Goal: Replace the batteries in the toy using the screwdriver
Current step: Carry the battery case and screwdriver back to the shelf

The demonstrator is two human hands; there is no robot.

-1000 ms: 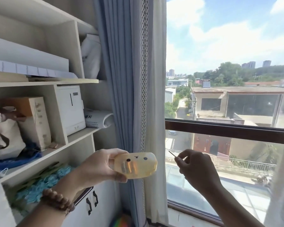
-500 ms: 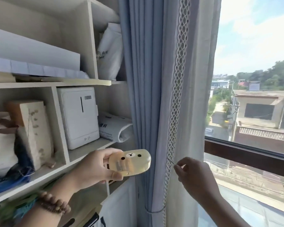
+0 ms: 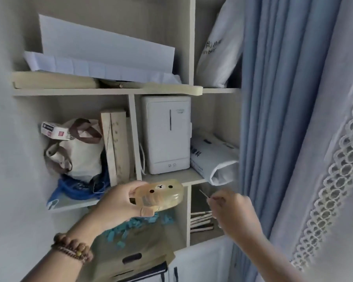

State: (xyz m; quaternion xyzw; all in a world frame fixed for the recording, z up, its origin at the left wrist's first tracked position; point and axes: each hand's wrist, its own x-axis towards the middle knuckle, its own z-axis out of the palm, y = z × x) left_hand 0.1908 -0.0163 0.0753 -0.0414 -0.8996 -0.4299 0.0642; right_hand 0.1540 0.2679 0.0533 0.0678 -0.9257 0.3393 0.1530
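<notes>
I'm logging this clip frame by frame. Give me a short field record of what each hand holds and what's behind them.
left hand: grips the yellow bear-face toy, wrist wears a bead bracelet
right hand: fingers pinch a thin screwdriver, tip toward the toy
tool contact: not touching the toy
backdrop: shelf unit with a white appliance; blue curtain at right

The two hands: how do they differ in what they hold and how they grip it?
The left hand wraps its whole palm around the yellow bear-faced toy; the right hand pinches a thin screwdriver at its fingertips. The left wrist wears a bead bracelet; the right wrist is bare. Both are raised before the shelves, the screwdriver apart from the toy.
</notes>
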